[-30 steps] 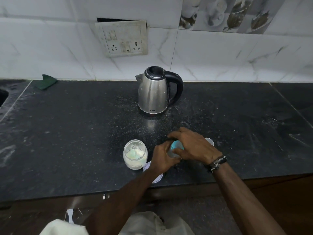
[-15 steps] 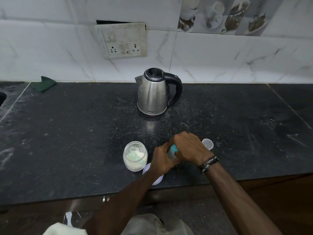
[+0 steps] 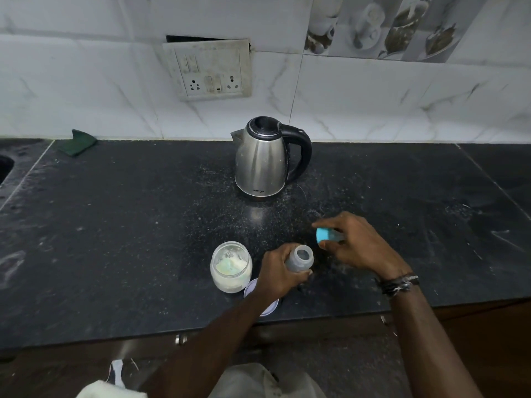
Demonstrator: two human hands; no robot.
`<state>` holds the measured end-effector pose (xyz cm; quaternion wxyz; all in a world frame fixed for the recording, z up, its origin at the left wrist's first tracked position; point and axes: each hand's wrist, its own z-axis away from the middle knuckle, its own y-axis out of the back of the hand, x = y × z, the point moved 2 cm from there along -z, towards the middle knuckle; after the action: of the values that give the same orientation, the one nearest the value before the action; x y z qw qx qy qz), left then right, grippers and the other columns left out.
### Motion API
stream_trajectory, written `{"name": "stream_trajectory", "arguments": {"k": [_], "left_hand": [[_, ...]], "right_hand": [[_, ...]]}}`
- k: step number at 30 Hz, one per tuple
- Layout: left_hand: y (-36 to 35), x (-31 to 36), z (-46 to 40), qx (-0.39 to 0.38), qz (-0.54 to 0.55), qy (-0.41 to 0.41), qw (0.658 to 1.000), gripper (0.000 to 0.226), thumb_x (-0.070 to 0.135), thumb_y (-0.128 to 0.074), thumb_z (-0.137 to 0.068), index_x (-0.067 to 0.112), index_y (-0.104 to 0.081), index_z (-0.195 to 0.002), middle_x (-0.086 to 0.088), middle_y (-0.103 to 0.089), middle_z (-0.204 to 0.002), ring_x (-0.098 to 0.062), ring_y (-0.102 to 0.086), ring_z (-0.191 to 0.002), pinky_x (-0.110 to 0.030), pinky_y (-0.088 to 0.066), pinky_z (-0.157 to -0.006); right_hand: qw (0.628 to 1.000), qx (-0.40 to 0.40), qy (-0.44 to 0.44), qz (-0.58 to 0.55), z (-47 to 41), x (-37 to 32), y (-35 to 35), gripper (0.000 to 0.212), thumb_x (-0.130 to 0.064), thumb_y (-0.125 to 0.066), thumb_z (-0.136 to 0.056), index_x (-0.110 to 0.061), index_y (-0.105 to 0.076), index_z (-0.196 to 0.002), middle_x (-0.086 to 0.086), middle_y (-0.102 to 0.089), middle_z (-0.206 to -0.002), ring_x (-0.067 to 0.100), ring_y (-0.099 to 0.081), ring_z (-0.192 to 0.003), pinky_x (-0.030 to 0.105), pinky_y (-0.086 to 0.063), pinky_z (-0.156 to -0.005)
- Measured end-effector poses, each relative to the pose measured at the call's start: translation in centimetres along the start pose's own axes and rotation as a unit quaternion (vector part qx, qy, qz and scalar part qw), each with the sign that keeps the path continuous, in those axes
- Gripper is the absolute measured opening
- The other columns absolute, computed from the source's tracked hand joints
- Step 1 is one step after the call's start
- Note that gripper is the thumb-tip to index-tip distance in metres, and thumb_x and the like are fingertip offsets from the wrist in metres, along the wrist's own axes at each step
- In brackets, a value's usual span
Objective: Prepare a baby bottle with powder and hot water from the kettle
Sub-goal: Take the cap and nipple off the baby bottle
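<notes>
- Our left hand (image 3: 277,275) grips the open bottle (image 3: 299,258) on the bench (image 3: 115,239).
- Our right hand (image 3: 355,244) pinches the blue cap (image 3: 326,234).
- Powder jar (image 3: 230,267) just left.

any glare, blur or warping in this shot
Head view: a bright glare spot on the dark counter just in front of the kettle; wide-angle warping bows the counter's edges and wall tiles; the right hand holding the blue cap looks slightly soft; the bottle is sharp.
</notes>
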<state>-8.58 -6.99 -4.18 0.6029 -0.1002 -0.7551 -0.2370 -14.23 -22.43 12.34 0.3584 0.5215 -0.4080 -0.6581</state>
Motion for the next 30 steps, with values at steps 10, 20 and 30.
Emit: {"name": "stream_trajectory", "arguments": {"k": [10, 20, 30], "left_hand": [[0.0, 0.0, 0.0, -0.004, -0.022, -0.006, 1.000, 0.055, 0.028, -0.090, -0.064, 0.022, -0.069, -0.115, 0.010, -0.073, -0.108, -0.004, -0.069, -0.098, -0.034, -0.058, -0.086], [0.0, 0.0, 0.0, -0.008, -0.024, -0.004, 1.000, 0.055, 0.032, -0.088, -0.065, 0.021, -0.069, -0.115, 0.009, -0.073, -0.109, -0.006, -0.069, -0.098, -0.037, -0.058, -0.087], [0.2, 0.3, 0.0, -0.010, -0.022, -0.001, 1.000, 0.052, 0.027, -0.089, -0.064, 0.028, -0.068, -0.112, 0.015, -0.072, -0.105, -0.003, -0.069, -0.096, -0.035, -0.058, -0.086]], "right_hand": [[0.995, 0.036, -0.088, 0.030, 2.2, 5.1, -2.8, 0.035, -0.032, -0.086, -0.072, -0.033, -0.068, -0.102, -0.008, -0.067, -0.105, 0.012, -0.058, -0.098, 0.033, -0.051, -0.076], [0.988, -0.021, -0.102, 0.112, 2.6, 5.7, -6.0, 0.036, -0.025, -0.075, -0.083, -0.028, -0.065, -0.118, 0.001, -0.064, -0.122, 0.020, -0.059, -0.113, 0.034, -0.051, -0.087], [0.986, -0.040, -0.091, 0.136, 2.4, 5.4, -6.4, 0.039, -0.018, -0.068, -0.085, -0.029, -0.064, -0.122, -0.003, -0.061, -0.126, 0.021, -0.057, -0.117, 0.035, -0.050, -0.087]]}}
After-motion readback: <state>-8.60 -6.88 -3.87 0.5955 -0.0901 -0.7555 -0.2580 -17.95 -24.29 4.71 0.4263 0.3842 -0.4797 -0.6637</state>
